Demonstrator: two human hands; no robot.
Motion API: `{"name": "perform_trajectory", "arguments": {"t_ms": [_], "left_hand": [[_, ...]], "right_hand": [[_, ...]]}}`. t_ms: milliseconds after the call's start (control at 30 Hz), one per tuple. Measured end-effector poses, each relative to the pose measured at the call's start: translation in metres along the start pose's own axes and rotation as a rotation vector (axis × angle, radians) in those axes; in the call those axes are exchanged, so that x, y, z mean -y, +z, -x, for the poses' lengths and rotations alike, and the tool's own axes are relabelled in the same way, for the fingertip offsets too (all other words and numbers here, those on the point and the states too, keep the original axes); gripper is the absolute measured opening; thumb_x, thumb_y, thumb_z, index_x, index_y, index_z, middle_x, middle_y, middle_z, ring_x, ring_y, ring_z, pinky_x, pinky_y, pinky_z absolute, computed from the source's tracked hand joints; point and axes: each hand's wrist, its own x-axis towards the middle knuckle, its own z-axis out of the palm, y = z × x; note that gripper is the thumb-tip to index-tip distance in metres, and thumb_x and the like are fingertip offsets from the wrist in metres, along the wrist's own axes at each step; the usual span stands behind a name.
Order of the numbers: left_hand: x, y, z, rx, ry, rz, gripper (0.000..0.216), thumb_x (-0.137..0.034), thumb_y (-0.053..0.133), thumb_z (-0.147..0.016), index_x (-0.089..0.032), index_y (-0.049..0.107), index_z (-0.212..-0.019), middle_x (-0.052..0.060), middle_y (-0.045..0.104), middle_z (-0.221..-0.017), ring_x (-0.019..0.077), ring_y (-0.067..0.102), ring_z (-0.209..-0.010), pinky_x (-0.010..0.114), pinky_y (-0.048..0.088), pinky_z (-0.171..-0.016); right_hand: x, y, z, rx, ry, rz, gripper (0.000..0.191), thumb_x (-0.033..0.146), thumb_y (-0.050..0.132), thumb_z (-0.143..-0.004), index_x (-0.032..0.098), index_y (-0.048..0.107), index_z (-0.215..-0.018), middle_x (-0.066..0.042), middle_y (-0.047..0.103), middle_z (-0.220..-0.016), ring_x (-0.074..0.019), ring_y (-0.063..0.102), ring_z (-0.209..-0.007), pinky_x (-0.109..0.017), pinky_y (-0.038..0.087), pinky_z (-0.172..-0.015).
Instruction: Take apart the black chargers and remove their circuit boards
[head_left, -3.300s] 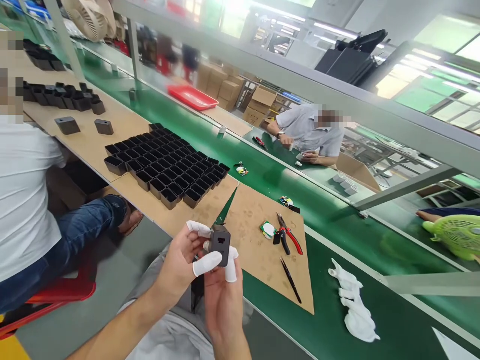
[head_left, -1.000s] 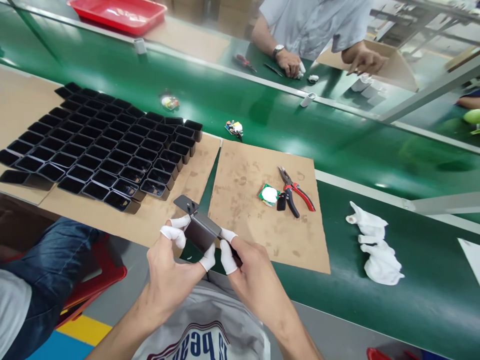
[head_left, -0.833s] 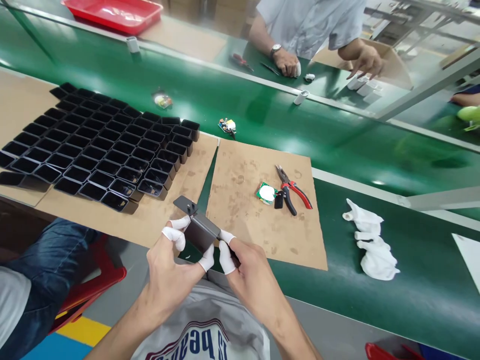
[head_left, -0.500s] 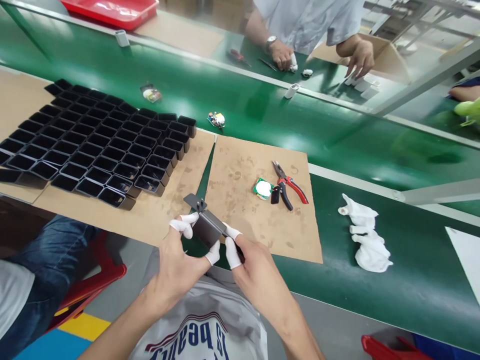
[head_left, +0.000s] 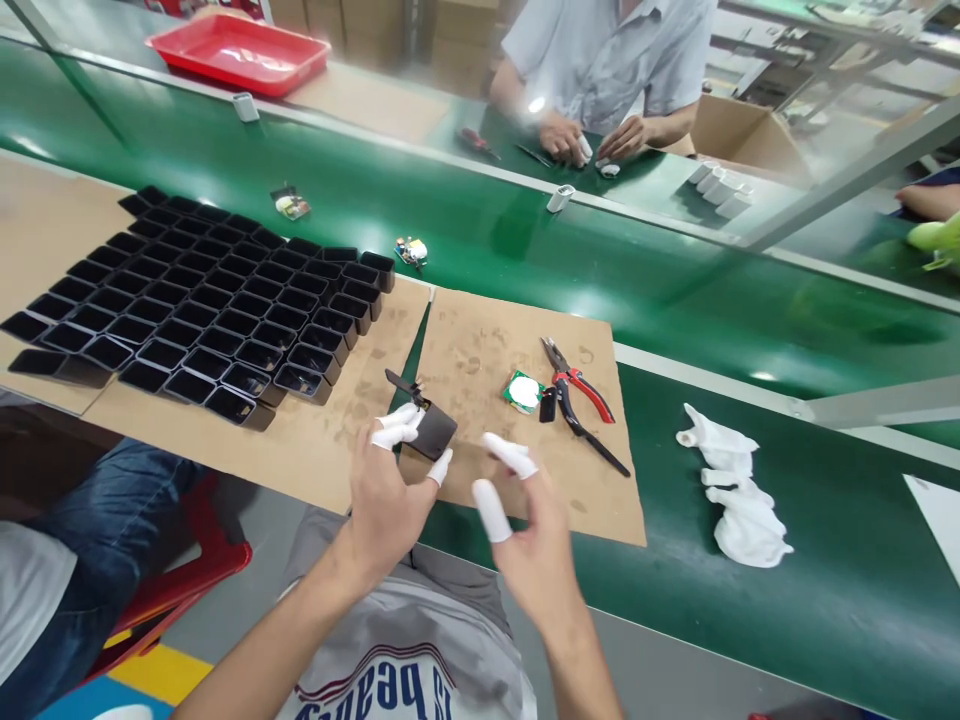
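My left hand (head_left: 386, 480), with white finger cots on the fingertips, pinches a small dark charger housing (head_left: 433, 430) with a flap and prongs at its far end, just over the cardboard sheet (head_left: 480, 360). Beside it to the right, my right hand (head_left: 525, 520) is off the housing, its cot-covered fingers spread and holding nothing. Ahead of that hand lie a green-and-white circuit board (head_left: 523, 392), red-handled pliers (head_left: 576, 385) and black tweezers (head_left: 600, 450).
A grid of several black empty housings (head_left: 210, 300) covers the cardboard at left. White gloves (head_left: 735, 500) lie on the green belt (head_left: 750, 330) at right. Small boards (head_left: 412, 250) sit on the belt. A person across works with both hands (head_left: 592, 140). A red tray (head_left: 240, 50) sits far left.
My right hand has let go of the housing and opened, drifting right. My left hand carried the housing forward over the cardboard. The person opposite brought both hands together.
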Motion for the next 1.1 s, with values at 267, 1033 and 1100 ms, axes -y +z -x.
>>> {"name": "perform_trajectory", "arguments": {"t_ms": [267,1033,1100], "left_hand": [[0.006,0.006,0.031,0.2,-0.097,0.127,0.048,-0.01,0.072,-0.093,-0.026,0.057,-0.136,0.009,0.073,-0.127,0.0272,0.081,-0.112,0.046,0.067,-0.098],[0.011,0.02,-0.016,0.512,-0.078,0.166,0.047,0.007,0.064,-0.074,-0.026,0.058,-0.106,0.004,0.07,-0.11,0.0291,0.067,-0.108,0.042,0.058,-0.095],[0.012,0.021,-0.016,0.51,-0.067,0.17,0.049,0.008,0.066,-0.074,-0.026,0.058,-0.108,0.004,0.07,-0.113,0.0298,0.067,-0.11,0.042,0.057,-0.095]], "right_hand": [[0.001,0.039,0.001,-0.092,-0.016,-0.075,0.046,0.024,0.076,-0.106,0.029,0.067,-0.151,-0.011,0.076,-0.133,-0.0285,0.078,-0.124,-0.046,0.069,-0.105],[-0.016,0.025,0.003,-0.114,-0.112,0.103,0.046,0.025,0.069,-0.111,0.026,0.067,-0.156,-0.014,0.076,-0.133,-0.0295,0.079,-0.122,-0.047,0.07,-0.103],[-0.009,0.013,-0.011,-0.155,-0.117,0.095,0.051,0.027,0.073,-0.108,0.027,0.065,-0.158,-0.013,0.075,-0.127,-0.0277,0.08,-0.112,-0.047,0.07,-0.098]]}}
